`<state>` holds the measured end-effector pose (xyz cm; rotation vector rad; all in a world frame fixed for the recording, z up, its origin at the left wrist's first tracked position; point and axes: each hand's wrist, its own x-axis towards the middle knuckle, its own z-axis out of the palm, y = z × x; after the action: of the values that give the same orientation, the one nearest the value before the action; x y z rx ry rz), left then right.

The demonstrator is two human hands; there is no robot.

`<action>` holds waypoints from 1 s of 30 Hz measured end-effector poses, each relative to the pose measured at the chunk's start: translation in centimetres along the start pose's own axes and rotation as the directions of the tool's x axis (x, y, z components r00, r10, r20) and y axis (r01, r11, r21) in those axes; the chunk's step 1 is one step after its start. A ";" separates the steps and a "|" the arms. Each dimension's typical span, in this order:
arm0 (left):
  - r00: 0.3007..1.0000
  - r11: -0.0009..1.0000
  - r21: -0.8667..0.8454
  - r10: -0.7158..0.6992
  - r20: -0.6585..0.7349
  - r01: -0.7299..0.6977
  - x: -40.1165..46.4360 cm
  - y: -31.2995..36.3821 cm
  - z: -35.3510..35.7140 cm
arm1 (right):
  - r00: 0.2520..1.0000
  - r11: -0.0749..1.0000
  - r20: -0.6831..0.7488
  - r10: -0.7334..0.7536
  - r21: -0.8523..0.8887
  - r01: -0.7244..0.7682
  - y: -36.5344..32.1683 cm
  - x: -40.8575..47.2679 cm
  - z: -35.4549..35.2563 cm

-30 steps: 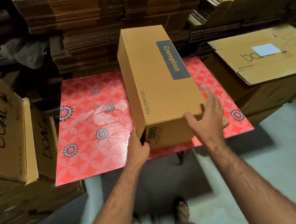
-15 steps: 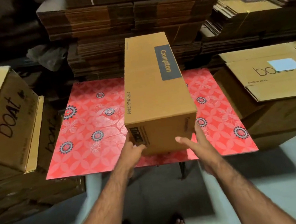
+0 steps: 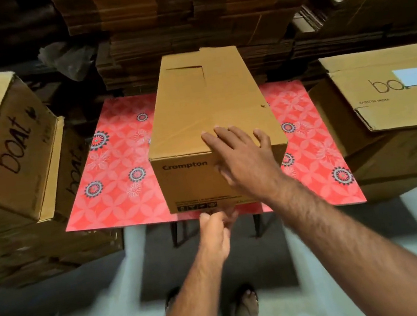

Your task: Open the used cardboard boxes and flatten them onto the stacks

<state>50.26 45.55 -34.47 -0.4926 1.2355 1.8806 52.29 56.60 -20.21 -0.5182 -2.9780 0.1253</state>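
A long brown Crompton box (image 3: 196, 111) lies lengthwise on a small table with a red flowered top (image 3: 114, 175). Its near end faces me and a flap seam runs along its top. My right hand (image 3: 244, 158) rests over the box's near top edge, fingers spread flat on the top face. My left hand (image 3: 216, 232) is below the box's near bottom edge, its fingers curled at the edge of the end flap; the blur hides exactly what they pinch. Stacks of flattened cardboard (image 3: 183, 15) rise behind the table.
Assembled "boat" boxes (image 3: 7, 147) are piled at the left, and more boat boxes (image 3: 390, 96) sit at the right with flaps loose. A crumpled plastic bag (image 3: 67, 57) lies at the back left. Grey floor and my sandalled feet (image 3: 247, 301) are below.
The box has been rolled so a plain face is up and the Crompton name shows on the near end. My right hand moved onto the top; my left dropped to the bottom edge.
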 end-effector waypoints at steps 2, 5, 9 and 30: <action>0.999 1.000 0.031 -0.004 -0.035 0.005 1.2 -0.1 -0.5 | 1.000 1.000 -0.021 0.013 0.018 -0.012 0.4 -0.5 1.1; 0.998 0.992 0.117 -0.034 -0.046 0.039 2.2 -0.4 -1.2 | 0.999 1.000 -0.050 0.005 0.005 -0.005 0.7 -0.5 2.9; 0.998 0.971 0.238 -0.019 -0.054 0.032 2.1 -0.2 -1.5 | 0.999 0.999 0.048 0.014 -0.033 -0.013 0.9 -0.1 6.5; 0.843 0.672 0.625 0.537 -0.043 -0.396 10.2 23.0 6.6 | 0.788 0.718 0.057 0.613 0.375 -0.587 10.0 15.5 4.2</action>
<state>26.56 51.29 -25.39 -0.0223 2.1820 1.7100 40.63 71.04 -23.83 -1.3746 -2.4862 0.6996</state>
